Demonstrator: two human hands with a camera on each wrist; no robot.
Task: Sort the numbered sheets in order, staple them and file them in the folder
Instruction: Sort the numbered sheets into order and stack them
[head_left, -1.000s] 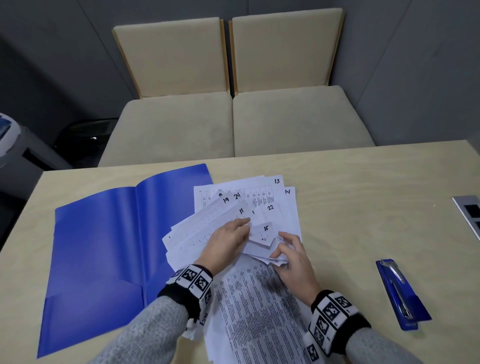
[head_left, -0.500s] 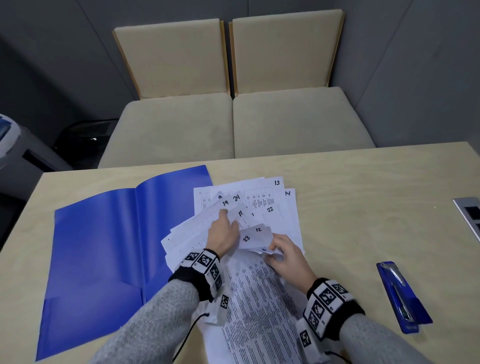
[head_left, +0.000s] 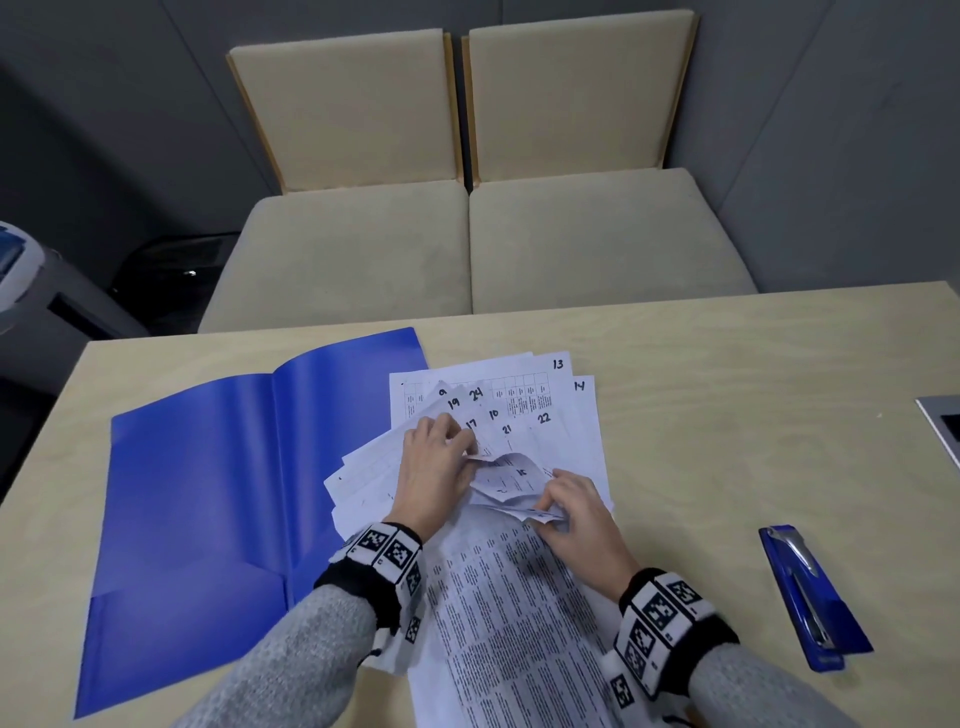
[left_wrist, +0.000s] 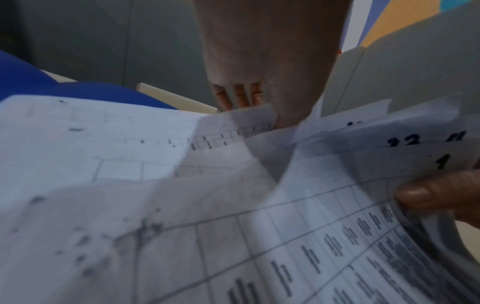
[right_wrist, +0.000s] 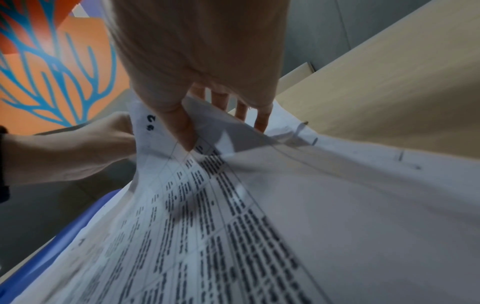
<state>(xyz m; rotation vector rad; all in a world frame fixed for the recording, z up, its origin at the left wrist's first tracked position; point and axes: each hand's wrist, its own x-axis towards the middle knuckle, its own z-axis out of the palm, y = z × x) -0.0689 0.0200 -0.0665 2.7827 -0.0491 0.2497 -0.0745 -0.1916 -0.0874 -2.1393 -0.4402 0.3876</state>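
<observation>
Sheets (head_left: 563, 415) fan across wooden table (head_left: 727, 389) — beige seats (head_left: 467, 244) behind.

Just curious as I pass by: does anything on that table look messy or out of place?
Yes: the numbered sheets lie fanned out of order, and both hands, left hand and right hand, crumple some corners. The stapler lies unused.

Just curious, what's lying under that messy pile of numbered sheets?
The numbered sheets overlap the open blue folder on their left side; elsewhere they lie on the wooden table. Anything else beneath is covered.

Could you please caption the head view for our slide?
Both hands leaf through fanned numbered sheets between open blue folder and stapler.
</observation>
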